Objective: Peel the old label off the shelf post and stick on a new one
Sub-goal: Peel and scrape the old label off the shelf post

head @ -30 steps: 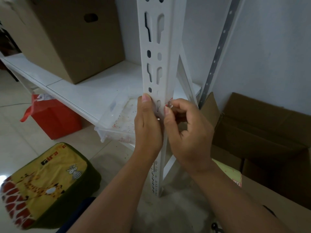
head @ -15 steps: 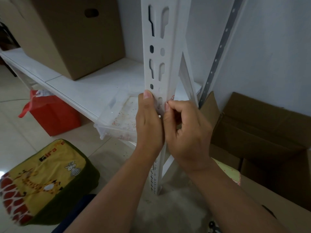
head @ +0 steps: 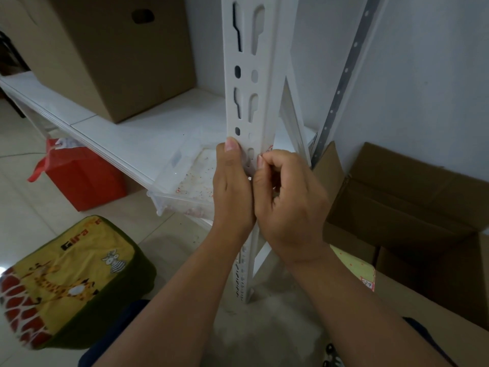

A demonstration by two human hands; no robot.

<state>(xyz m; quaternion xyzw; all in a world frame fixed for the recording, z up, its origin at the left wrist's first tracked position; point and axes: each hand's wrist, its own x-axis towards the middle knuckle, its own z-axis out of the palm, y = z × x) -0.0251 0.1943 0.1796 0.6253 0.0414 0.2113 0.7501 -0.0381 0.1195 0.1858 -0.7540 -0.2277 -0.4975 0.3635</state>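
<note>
A white slotted metal shelf post point(head: 247, 83) runs up the middle of the view. My left hand point(head: 232, 189) grips the post from the left, thumb lying along its front face. My right hand point(head: 288, 200) is curled against the post's right edge, thumb and fingertips pinching a small white label with a red mark point(head: 267, 150) stuck there. Most of the label is hidden by my fingers.
A white shelf board point(head: 127, 133) carries a large cardboard box point(head: 116, 54) and a clear plastic tray point(head: 190, 181). Below are a red bag point(head: 79, 178) and a yellow giraffe-print cushion point(head: 68, 279). An open cardboard box point(head: 412, 202) stands at the right, and a yellow sheet point(head: 357, 268) lies under my right wrist.
Both hands have stayed at the same spot on the post. My right thumb and fingers have kept working at the label's edge; the view has shifted slightly.
</note>
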